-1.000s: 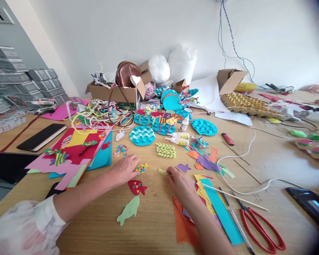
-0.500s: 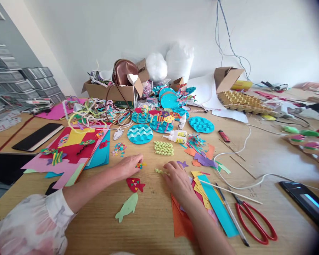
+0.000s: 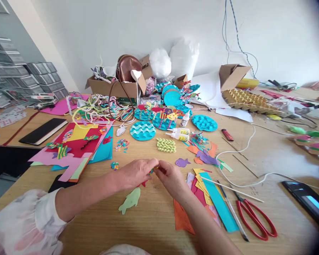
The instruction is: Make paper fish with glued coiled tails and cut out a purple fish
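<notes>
My left hand (image 3: 140, 172) is closed with thumb and fingertips on a small dotted paper fish (image 3: 151, 171), mostly hidden by the fingers. Against it, my right hand (image 3: 168, 175) pinches at a yellow bit between the fingertips; what exactly it grips is hidden. Under the left hand a red paper fish (image 3: 143, 183) peeks out. A pale green paper fish (image 3: 130, 201) lies nearer to me, and a purple paper fish (image 3: 182, 162) is right of the hands. Beyond them rest green twisted strips (image 3: 166, 145). A small dotted paper piece (image 3: 115, 165) sits by my left forearm.
Glue bottles (image 3: 178, 136) lie behind the twisted strips, near blue wavy discs (image 3: 143, 131). Red-handled scissors (image 3: 255, 219), a pen (image 3: 232, 210) and paper scraps (image 3: 184, 216) are at right. Coloured sheets (image 3: 77, 152) spread at left. A white cable (image 3: 244, 148) loops across the table.
My left hand has moved right with the dotted fish and met my right hand. The twisted strip that lay under my right hand no longer shows on the table. The view has shifted slightly.
</notes>
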`<state>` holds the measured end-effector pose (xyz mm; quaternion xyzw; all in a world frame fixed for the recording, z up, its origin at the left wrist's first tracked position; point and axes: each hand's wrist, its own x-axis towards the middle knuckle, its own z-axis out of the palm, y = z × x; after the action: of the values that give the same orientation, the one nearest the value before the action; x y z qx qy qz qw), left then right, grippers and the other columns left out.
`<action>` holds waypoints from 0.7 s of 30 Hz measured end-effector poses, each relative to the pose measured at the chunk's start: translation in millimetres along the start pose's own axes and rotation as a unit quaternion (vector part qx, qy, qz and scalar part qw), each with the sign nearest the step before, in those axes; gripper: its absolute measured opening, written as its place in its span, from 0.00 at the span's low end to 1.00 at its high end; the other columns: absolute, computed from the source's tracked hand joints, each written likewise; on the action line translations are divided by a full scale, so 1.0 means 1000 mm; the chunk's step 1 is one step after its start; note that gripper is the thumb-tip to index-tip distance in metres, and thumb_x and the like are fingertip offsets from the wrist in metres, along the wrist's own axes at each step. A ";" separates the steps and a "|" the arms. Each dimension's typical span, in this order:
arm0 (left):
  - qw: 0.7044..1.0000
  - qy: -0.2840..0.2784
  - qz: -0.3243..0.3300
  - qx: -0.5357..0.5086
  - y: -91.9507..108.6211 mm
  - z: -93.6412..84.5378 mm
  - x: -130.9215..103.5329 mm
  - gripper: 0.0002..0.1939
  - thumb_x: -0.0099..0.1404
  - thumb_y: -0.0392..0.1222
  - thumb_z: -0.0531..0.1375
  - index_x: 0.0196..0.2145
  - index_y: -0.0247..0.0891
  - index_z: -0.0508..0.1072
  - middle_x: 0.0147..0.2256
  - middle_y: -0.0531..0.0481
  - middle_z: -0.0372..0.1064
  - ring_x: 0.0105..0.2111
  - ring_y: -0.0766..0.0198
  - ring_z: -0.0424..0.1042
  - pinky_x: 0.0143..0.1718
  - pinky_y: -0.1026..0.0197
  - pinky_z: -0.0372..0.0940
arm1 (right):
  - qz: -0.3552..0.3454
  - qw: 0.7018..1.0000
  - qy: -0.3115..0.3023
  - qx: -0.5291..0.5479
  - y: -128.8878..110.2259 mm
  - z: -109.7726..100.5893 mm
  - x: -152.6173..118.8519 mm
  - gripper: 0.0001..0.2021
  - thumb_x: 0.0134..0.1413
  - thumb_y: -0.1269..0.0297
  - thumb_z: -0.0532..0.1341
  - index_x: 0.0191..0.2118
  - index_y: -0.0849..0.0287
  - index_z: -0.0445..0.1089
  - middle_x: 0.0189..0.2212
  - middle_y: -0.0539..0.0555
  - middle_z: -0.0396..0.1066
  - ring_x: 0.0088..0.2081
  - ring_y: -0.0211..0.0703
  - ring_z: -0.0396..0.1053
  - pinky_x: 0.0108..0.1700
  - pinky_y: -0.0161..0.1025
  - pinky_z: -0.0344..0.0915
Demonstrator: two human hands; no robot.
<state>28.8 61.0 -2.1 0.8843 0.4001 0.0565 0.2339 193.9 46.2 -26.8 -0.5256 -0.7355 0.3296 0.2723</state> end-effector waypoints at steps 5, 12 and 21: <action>0.996 0.051 0.003 0.067 0.004 -0.008 -0.033 0.09 0.62 0.37 0.57 0.42 0.38 0.66 0.40 0.46 0.68 0.43 0.57 0.68 0.44 0.56 0.64 | 0.042 0.999 0.007 -0.032 0.003 -0.008 0.000 0.08 0.49 0.71 0.54 0.31 0.59 0.71 0.21 0.49 0.70 0.24 0.37 0.65 0.26 0.31 0.54; 0.982 -0.096 0.126 0.105 0.004 0.041 -0.092 0.32 0.58 0.41 0.61 0.58 0.39 0.56 0.58 0.44 0.57 0.59 0.51 0.53 0.58 0.49 0.51 | 0.070 0.991 -0.031 -0.114 -0.001 -0.003 0.022 0.12 0.50 0.73 0.55 0.39 0.60 0.72 0.25 0.50 0.73 0.27 0.37 0.67 0.27 0.31 0.54; 0.991 -0.087 0.033 0.099 -0.028 0.035 -0.139 0.37 0.57 0.37 0.61 0.61 0.45 0.51 0.60 0.46 0.54 0.59 0.54 0.54 0.59 0.52 0.50 | 0.070 0.986 -0.052 -0.144 -0.004 0.016 0.041 0.14 0.51 0.74 0.55 0.44 0.62 0.70 0.35 0.56 0.75 0.36 0.41 0.70 0.35 0.33 0.59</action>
<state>-73.3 -38.0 -33.9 0.9174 0.3525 -0.0534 0.1770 167.3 80.8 -31.3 -0.5913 -0.7500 0.2655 0.1314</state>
